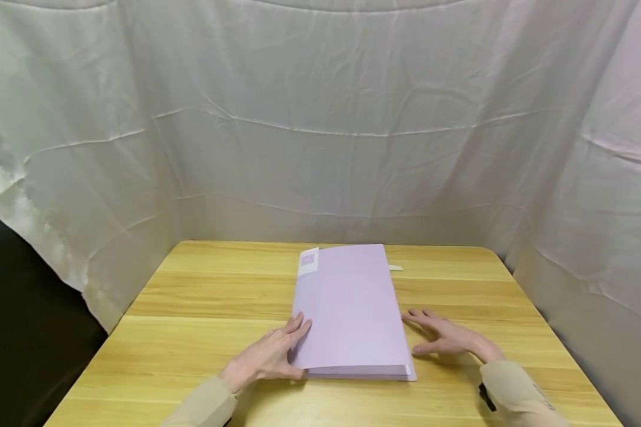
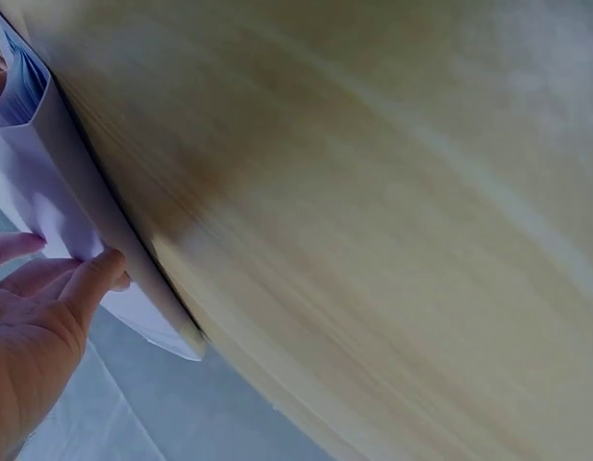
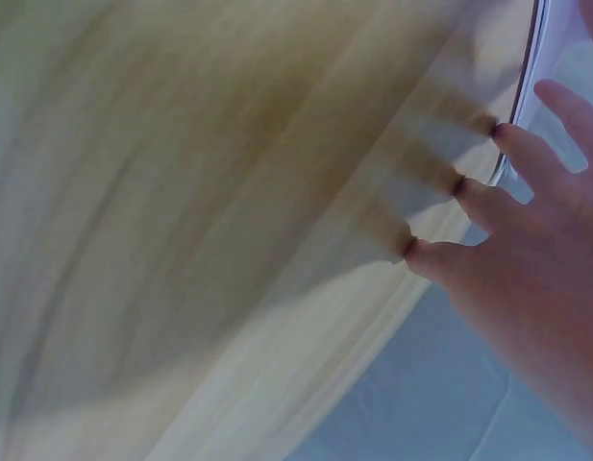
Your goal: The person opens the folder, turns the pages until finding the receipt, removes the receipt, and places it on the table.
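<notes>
A lilac display-book folder [image 1: 347, 308] lies closed on the wooden table, a white label [image 1: 308, 261] at its upper left. My left hand [image 1: 272, 353] rests at the folder's lower left, its fingers spread over the left edge and its thumb by the near corner. In the left wrist view, fingertips [image 2: 109, 269] touch the spine [image 2: 94, 182], and page edges [image 2: 27, 82] show at the folder's end. Beside the right edge, my right hand [image 1: 446, 335] is spread with palm down. Its fingertips [image 3: 457, 184] touch the table in the right wrist view.
The light wooden table [image 1: 208, 296] has rounded far corners. A small pale tab [image 1: 395, 268] sticks out past the folder's upper right side. Grey-white curtains [image 1: 352, 148] hang behind and on both sides, with a dark area [image 1: 27, 332] at the left.
</notes>
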`<state>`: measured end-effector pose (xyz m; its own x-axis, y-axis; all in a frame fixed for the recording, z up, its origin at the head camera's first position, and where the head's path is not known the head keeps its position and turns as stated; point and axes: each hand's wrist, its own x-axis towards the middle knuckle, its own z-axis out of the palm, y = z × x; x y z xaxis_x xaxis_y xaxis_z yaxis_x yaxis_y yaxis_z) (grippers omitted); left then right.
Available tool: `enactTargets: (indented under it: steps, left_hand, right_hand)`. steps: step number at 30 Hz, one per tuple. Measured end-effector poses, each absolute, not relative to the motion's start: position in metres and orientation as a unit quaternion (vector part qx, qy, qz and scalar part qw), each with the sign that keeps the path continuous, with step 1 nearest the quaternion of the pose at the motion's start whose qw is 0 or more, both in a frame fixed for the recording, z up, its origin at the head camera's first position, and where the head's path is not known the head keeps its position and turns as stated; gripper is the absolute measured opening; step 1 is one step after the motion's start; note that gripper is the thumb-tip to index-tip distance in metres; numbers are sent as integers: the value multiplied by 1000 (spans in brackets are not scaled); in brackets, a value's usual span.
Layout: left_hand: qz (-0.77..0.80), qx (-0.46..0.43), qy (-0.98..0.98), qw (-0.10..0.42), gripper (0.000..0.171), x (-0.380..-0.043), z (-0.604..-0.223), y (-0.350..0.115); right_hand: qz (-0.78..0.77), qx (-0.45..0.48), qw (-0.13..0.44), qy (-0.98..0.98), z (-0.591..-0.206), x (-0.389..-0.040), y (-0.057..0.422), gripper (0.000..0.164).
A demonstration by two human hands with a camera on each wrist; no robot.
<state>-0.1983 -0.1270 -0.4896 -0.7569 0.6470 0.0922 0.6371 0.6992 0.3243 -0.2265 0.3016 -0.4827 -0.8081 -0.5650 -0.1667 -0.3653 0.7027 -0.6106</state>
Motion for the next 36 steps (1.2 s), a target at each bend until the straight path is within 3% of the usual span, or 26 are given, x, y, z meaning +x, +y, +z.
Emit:
enactTargets:
  steps: [15,23,36]
  left_hand:
    - [188,331,924,45,99,-189,-494,-126]
    - [158,301,940,15,98,-180,-496,-116]
    - [272,203,939,-62,110,-175,-490,-99]
  right_hand:
    - [-285,-243,176,910,-488,-221,293,86]
    - [-290,-239,188,907,-486,-220,291,88]
    - [-279,-232,198,910,-485,-221,290,95]
